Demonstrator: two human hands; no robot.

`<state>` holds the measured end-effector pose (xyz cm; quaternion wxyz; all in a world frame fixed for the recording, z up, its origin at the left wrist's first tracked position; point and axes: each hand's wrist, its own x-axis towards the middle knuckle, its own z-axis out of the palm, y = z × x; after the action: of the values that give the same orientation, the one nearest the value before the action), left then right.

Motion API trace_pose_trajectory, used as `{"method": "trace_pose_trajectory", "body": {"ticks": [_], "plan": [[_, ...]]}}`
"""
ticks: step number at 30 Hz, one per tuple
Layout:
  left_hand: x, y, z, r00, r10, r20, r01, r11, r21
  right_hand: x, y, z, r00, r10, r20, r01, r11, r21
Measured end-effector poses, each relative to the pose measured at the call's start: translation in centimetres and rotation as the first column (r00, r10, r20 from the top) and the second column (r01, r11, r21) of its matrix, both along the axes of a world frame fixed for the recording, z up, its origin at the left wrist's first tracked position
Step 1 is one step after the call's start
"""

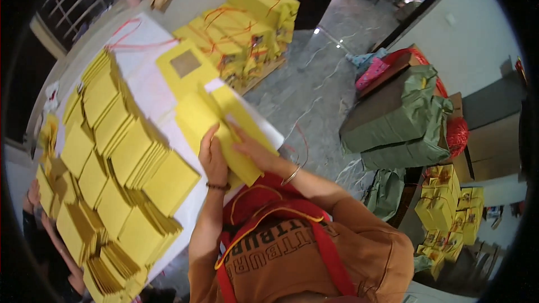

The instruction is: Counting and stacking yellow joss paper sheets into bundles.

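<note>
Here, the person holds a bunch of yellow paper sheets [224,129] with both hands over the edge of a white table [143,39]. The left hand [213,157] grips the near side of the bunch, with the fingers curled around it and closed on the paper. The right hand [252,148] lies on top of the bunch, fingers flat and pressing down on the paper. The two hands are close together, almost touching. There is a dark bead band [218,186] on the left wrist and a thin metal ring band [291,175] on the right wrist.

Just to the left of the hands, many yellow paper stacks [118,151] sit in rows on the table, fanned out like steps. A yellow envelope with a square window [184,64] lies flat on the table, just past the held bunch.

Far past the table, tied yellow bundles [247,17] are piled on the grey floor [314,78]. To the right, a big green wrapped pack [398,118] sits near more small yellow boxes [446,202]. At the lower left edge, another person's hand [33,193] shows beside the stacks.
</note>
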<state>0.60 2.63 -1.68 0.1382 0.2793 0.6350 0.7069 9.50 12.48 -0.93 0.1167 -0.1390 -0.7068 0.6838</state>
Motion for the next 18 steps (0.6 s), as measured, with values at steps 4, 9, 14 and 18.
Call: {"method": "trace_pose_trajectory", "body": {"ticks": [4, 9, 14, 18], "plan": [[0.6, -0.1, 1.2, 1.000, -0.006, 0.027, 0.008, 0.998, -0.058, 0.2, -0.4, 0.2, 1.000, 0.015, -0.025, -0.016, 1.000, -0.022], [0.1, -0.1, 0.9, 0.999, -0.031, 0.034, 0.032, 0.999, -0.027, 0.2, 0.2, 1.7, 0.998, 0.064, 0.012, -0.064, 0.998, 0.007], [-0.5, 0.0, 0.3, 0.983, -0.076, 0.169, 0.072, 0.997, 0.025, 0.3, 2.5, 4.2, 0.977, 0.122, 0.175, -0.149, 0.978, 0.148], [-0.4, 0.3, 0.5, 0.982, -0.086, 0.168, 0.074, 0.994, 0.078, 0.4, 2.1, 5.7, 0.967, -0.222, -0.122, 0.246, 0.709, 0.661]]}}
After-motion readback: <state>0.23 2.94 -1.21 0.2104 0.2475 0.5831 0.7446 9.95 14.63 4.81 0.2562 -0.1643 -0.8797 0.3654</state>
